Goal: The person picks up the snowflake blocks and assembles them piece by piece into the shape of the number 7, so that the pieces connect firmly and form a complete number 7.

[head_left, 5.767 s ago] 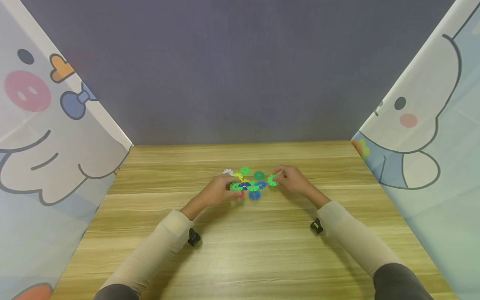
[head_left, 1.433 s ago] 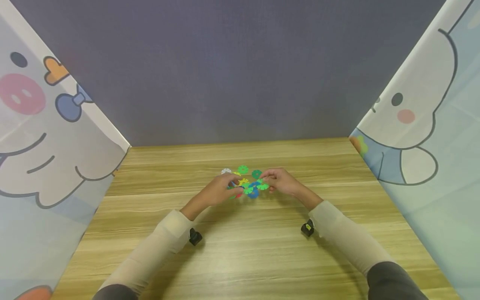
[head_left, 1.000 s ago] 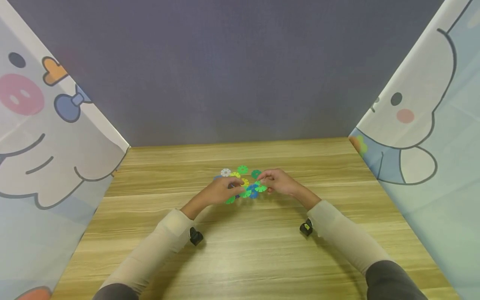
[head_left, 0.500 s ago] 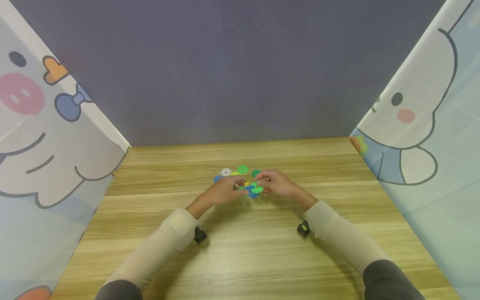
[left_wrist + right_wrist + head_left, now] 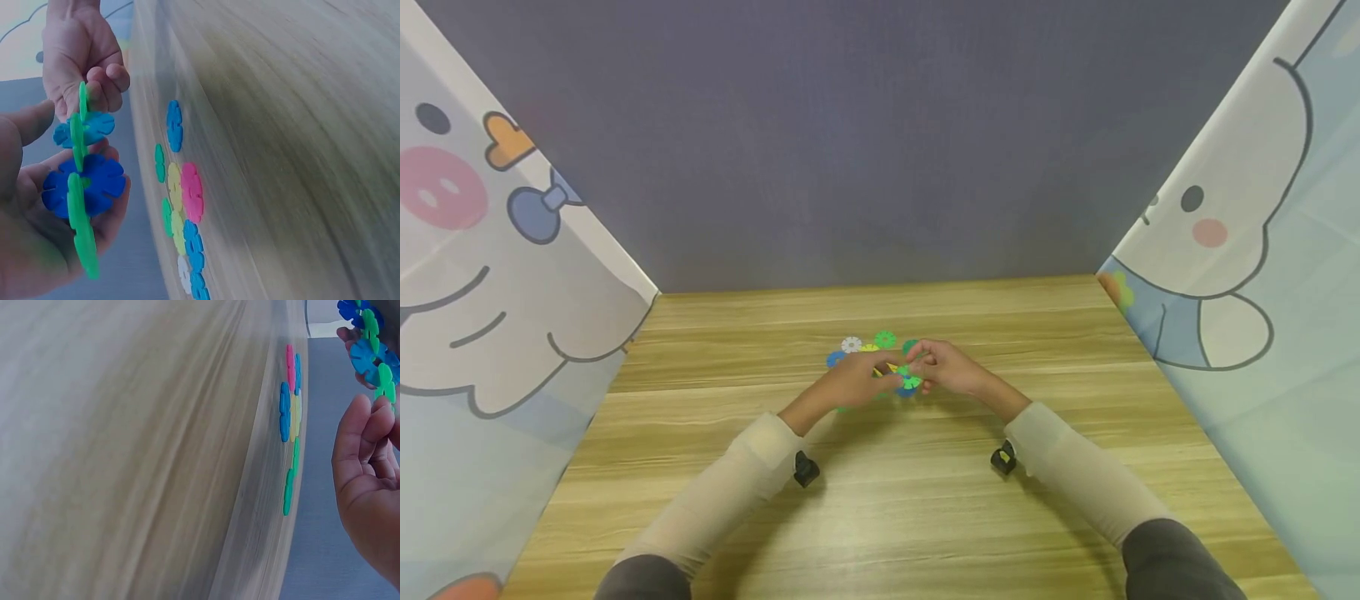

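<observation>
Between my hands, above the table, hangs a chain of slotted snowflake discs, green and blue by turns. In the left wrist view, my left hand [image 5: 855, 380] holds the chain around its dark blue disc [image 5: 94, 187], with a green disc [image 5: 81, 225] at the near end. A lighter blue disc [image 5: 97, 128] sits further along. My right hand [image 5: 953, 368] pinches the far green disc [image 5: 385, 387] between thumb and fingers. In the head view the fingers hide much of the chain. Whether that last disc is fully slotted in, I cannot tell.
Loose discs lie flat on the wooden table [image 5: 895, 517] below and behind my hands: white [image 5: 852, 344], green [image 5: 885, 339], dark green [image 5: 911, 345], blue [image 5: 836, 359], yellow [image 5: 869, 347] and pink [image 5: 192, 192]. A grey panel [image 5: 880, 150] stands behind, with printed panels at both sides.
Earliest, my right hand held a green disc apart from the chain; now that hand is at the chain's right end. The hands have drawn closer, the left shifting right with the chain.
</observation>
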`<state>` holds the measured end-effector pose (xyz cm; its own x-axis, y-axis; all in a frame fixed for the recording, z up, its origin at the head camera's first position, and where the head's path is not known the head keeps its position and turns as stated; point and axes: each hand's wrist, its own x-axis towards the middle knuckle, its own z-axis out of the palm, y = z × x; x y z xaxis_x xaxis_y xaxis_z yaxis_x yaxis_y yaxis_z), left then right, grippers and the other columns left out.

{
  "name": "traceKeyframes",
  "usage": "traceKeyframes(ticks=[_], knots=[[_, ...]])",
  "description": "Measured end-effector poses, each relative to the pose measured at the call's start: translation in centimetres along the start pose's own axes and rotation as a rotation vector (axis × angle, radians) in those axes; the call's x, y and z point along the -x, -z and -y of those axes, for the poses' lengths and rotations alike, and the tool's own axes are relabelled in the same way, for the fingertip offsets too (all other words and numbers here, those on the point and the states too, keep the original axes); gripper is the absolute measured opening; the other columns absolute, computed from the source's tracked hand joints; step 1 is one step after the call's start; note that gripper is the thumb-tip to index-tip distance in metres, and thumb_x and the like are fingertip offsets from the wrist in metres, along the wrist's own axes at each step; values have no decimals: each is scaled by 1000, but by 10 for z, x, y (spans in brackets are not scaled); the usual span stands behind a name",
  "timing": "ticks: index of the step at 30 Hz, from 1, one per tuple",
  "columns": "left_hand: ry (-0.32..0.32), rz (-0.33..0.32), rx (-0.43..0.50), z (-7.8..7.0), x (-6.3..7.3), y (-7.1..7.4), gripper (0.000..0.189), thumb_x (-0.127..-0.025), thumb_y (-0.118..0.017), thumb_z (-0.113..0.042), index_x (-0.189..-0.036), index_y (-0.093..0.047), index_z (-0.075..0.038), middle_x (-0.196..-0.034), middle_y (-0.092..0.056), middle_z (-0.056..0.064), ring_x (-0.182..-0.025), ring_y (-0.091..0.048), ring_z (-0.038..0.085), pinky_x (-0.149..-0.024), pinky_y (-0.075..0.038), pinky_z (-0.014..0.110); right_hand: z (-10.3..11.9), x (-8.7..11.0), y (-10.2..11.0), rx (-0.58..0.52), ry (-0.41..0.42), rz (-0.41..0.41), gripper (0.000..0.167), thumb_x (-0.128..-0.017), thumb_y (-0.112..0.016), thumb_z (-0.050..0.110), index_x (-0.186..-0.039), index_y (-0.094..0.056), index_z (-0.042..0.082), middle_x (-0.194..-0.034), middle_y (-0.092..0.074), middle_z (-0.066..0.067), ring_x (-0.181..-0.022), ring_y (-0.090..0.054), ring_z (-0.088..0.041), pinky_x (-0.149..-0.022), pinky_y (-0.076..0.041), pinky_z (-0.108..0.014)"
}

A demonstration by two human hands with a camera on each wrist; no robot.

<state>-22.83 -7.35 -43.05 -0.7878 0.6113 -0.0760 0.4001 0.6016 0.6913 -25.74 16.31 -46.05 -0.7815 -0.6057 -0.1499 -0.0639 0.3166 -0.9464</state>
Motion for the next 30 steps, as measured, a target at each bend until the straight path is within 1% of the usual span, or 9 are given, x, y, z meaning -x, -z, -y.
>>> traceKeyframes(ticks=[5, 9, 12, 18, 21, 23, 26, 28, 30], knots=[[44, 50, 109, 3, 1, 3, 41, -108, -50, -33, -145, -57, -18, -104, -72, 11, -72, -63, 19, -65, -55, 31, 2, -1, -2, -5, 2, 32, 20, -105, -53, 6, -122, -51, -4, -74, -63, -2, -65, -63, -15, -73, -62, -32], [91, 75, 139, 4, 1, 5, 40, -109, -47, -35, -144, -58, -20, -123, -70, 9, -102, -68, 24, -85, -59, 42, 2, -1, -3, -1, -5, 43, 19, -105, -54, 7, -121, -51, -3, -72, -62, -1, -65, -62, -14, -73, -62, -35], [142, 87, 181, 3, 1, 6, 39, -109, -47, -37, -143, -60, -23, -147, -59, 5, -134, -57, 31, -108, -49, 53, 2, -2, -3, 11, -11, 49, 18, -105, -55, 7, -120, -52, -1, -72, -62, -3, -64, -62, -15, -74, -62, -38], [202, 101, 271, 6, 1, 6, 33, -107, -53, -30, -137, -65, -26, -149, -56, 11, -137, -53, 37, -111, -45, 59, 2, -3, -3, 28, 7, 76, 18, -104, -56, 8, -119, -53, -2, -73, -63, -4, -65, -62, -20, -74, -62, -42], [208, 100, 306, 10, 0, 3, 32, -105, -58, -26, -135, -67, -24, -138, -63, 12, -123, -62, 29, -102, -54, 49, 2, -4, -4, 34, 11, 82, 20, -104, -57, 9, -121, -53, -1, -73, -63, -2, -64, -60, -22, -73, -62, -39], [204, 101, 329, 12, 0, 1, 33, -103, -59, -24, -135, -67, -22, -115, -69, 6, -95, -64, 18, -84, -57, 36, 2, -5, -4, 40, 8, 82, 20, -104, -58, 9, -122, -54, -1, -72, -62, -2, -63, -60, -22, -73, -62, -39], [193, 104, 360, 14, -1, -1, 34, -102, -60, -20, -135, -67, -20, -77, -57, -4, -60, -44, 7, -58, -43, 22, 2, -6, -5, 40, 5, 80, 22, -103, -59, 9, -122, -54, -1, -70, -60, -2, -62, -59, -23, -72, -62, -39], [195, 111, 385, 15, -2, -1, 36, -101, -60, -18, -136, -66, -19, -64, -43, -5, -50, -31, 8, -51, -34, 20, 2, -6, -6, 46, 1, 75, 22, -104, -59, 10, -122, -54, 0, -68, -59, -2, -62, -59, -24, -71, -62, -39], [203, 111, 413, 15, -2, -1, 38, -100, -60, -16, -137, -65, -17, -61, -39, -6, -49, -30, 7, -49, -32, 19, 3, -6, -6, 51, -5, 67, 22, -104, -58, 11, -123, -55, 1, -67, -58, -1, -62, -59, -24, -71, -61, -40]])
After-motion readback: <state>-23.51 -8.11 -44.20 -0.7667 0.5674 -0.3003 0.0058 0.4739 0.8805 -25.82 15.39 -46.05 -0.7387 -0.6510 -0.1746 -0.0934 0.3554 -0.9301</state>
